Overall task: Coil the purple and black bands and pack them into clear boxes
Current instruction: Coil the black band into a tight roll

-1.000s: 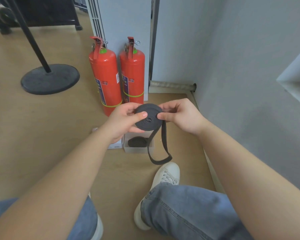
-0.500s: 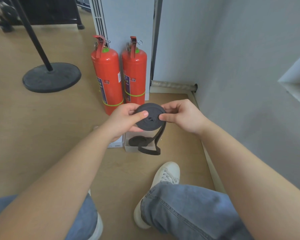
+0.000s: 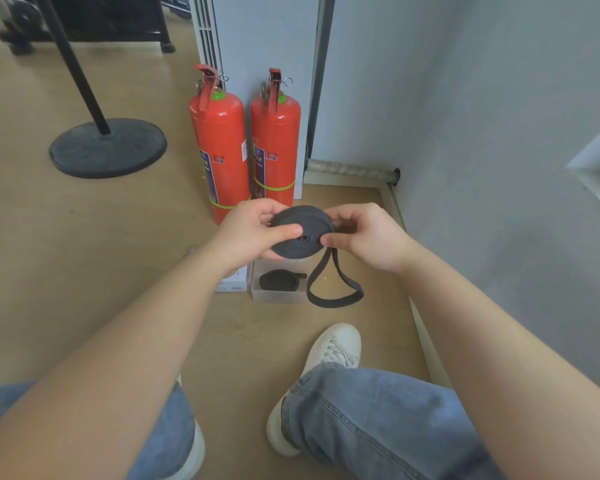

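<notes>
Loose loop of the black band (image 3: 309,221) hangs lower now; left hand (image 3: 246,235) and right hand (image 3: 366,239) pinch its coil.

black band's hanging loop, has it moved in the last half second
Yes: the black band's hanging loop swung right, from across the clear box's front to beside its right edge.

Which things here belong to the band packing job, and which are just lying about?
Job: black band coil, held by left hand and right hand; its loose tail; clear box holding another coiled band.
Lying about: fire extinguishers; black stand base.
</notes>
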A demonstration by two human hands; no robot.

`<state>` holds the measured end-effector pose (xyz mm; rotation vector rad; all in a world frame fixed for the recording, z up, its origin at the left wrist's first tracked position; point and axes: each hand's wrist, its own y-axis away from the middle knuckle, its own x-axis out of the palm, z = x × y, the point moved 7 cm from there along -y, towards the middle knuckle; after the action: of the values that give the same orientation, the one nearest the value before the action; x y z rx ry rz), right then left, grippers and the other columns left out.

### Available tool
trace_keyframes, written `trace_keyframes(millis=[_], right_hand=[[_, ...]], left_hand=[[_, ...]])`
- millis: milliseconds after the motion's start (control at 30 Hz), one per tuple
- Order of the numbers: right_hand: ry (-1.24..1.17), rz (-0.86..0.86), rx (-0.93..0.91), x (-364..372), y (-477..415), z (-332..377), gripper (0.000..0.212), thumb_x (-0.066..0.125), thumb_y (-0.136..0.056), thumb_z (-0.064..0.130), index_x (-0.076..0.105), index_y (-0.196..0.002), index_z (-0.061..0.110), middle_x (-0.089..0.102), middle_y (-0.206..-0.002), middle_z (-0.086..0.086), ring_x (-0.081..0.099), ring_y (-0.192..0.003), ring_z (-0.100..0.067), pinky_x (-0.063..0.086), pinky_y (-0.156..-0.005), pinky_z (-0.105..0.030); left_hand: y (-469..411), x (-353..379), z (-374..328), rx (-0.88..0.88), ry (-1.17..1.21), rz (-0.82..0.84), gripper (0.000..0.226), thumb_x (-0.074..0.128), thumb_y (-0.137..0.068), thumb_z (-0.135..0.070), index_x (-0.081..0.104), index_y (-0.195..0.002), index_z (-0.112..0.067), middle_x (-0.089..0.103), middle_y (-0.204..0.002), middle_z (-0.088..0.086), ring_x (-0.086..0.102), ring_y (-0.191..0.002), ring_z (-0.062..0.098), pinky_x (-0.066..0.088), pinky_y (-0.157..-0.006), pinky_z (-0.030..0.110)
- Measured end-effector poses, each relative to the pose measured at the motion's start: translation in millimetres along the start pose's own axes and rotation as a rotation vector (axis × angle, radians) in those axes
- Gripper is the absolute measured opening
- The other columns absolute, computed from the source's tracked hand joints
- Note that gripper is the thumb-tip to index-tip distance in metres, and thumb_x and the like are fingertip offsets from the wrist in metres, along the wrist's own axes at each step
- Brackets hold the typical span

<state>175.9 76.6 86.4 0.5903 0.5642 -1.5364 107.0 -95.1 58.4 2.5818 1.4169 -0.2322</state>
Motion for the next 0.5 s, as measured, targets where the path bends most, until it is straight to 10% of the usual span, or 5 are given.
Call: trace_keyframes(millis=[333, 500], right_hand=[[0.295, 0.056, -0.132, 10, 2, 13, 0.016, 0.075, -0.090, 0.016, 0.078, -0.104, 0.023, 0.077, -0.084, 0.006, 0.070, -0.081, -0.014, 0.057, -0.081, -0.038], [-0.064, -0.032, -0.026, 0, -1, -6, 0.025, 0.076, -0.090, 0.013, 0.076, -0.114, 0.021, 0.080, -0.101, 0.005, 0.075, -0.095, -0.011, 0.059, -0.093, -0.035]], left_hand=[[1, 5, -16, 0.144, -0.488, 0.033, 0.024, 0.086, -0.076, -0.033, 0.077, -0.098, -0.033, 0.075, -0.093, -0.018, 0.068, -0.086, -0.003, 0.061, -0.084, 0.035], [-2, -3, -8, 0.054, -0.249, -0.013, 0.017, 0.084, -0.081, -0.024, 0.075, -0.096, -0.025, 0.078, -0.092, -0.007, 0.075, -0.086, 0.010, 0.064, -0.076, 0.040]])
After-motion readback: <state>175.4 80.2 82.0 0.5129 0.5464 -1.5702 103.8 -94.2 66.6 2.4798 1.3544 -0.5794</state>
